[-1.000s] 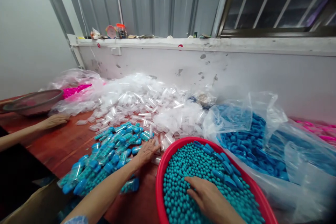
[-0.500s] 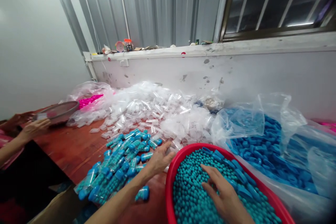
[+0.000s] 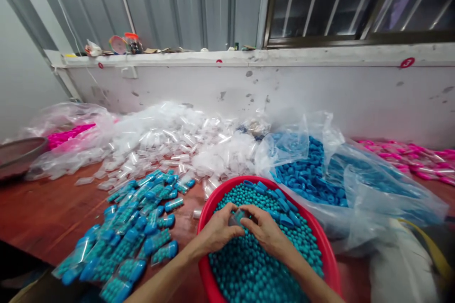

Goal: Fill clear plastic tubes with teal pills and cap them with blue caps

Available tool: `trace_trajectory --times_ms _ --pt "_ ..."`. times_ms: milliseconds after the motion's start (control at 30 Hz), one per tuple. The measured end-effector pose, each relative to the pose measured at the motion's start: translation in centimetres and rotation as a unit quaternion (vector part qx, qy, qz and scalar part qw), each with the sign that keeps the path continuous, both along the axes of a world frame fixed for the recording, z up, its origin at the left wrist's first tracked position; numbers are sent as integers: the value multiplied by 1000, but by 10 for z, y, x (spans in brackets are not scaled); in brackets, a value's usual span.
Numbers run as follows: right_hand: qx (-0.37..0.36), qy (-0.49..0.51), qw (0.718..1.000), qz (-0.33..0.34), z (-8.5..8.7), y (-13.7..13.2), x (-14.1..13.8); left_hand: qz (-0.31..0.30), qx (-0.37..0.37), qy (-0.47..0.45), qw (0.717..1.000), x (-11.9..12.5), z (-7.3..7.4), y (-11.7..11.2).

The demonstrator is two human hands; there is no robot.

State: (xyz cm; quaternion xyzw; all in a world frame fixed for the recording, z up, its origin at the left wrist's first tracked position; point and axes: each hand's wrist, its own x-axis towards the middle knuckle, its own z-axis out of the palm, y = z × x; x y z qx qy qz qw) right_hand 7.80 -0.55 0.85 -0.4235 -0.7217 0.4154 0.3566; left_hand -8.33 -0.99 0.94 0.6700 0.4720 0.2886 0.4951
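Observation:
Over the red tub (image 3: 203,227), my left hand (image 3: 219,228) grips a small clear plastic tube (image 3: 235,218) between thumb and fingers. My right hand (image 3: 265,233) meets it there, fingers curled together at the tube's side; whatever they pinch is hidden. Round teal beads (image 3: 245,270) fill the tub beneath both hands. Several blue caps (image 3: 284,206) lie on the beads along the tub's far right side. To the left, a pile of filled tubes (image 3: 131,227) with blue caps and teal beads rests on the reddish table (image 3: 31,213).
Empty clear tubes (image 3: 156,137) are heaped at the back. Behind the tub on the right stands an open plastic bag of blue caps (image 3: 305,175). Pink pieces (image 3: 408,156) lie farther right, and more pink pieces (image 3: 69,136) sit near a mesh basin (image 3: 21,154) at left.
My left hand has come from the empty tubes to above the tub, a tube in it. My right hand has risen from the beads to meet it. The view has swung right.

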Motion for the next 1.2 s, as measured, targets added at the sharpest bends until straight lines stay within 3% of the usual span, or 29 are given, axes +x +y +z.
trace_trajectory --times_ms 167,233,433,567,667,800,867,967,1033,1200 --pt "-50 48 998 14 1 -1 -1 -49 -153 3 987 -5 4 -2" --pt "-84 69 994 21 4 -1 -1 -64 -180 0 982 -6 3 -3" --pt "-132 106 985 7 6 0 -3 -16 -96 -25 995 -5 4 -5" --pt "-133 111 985 6 8 0 -3 -25 -107 -16 994 -6 4 -5" --pt "-121 133 983 -19 9 5 4 -14 -120 -13 993 -11 3 -3" --pt "-102 174 973 -116 4 18 18 14 -178 -49 983 -18 7 -1" --pt "-78 151 975 -140 -1 21 21 9 -174 -72 982 -20 9 1" --pt "24 58 986 -158 -4 17 18 -11 -175 -49 983 -17 10 3" --pt "61 11 988 -142 -3 10 13 -22 -164 -32 986 -12 8 3" --pt "21 -16 1000 17 8 -2 4 -40 -109 -60 991 1 5 2"
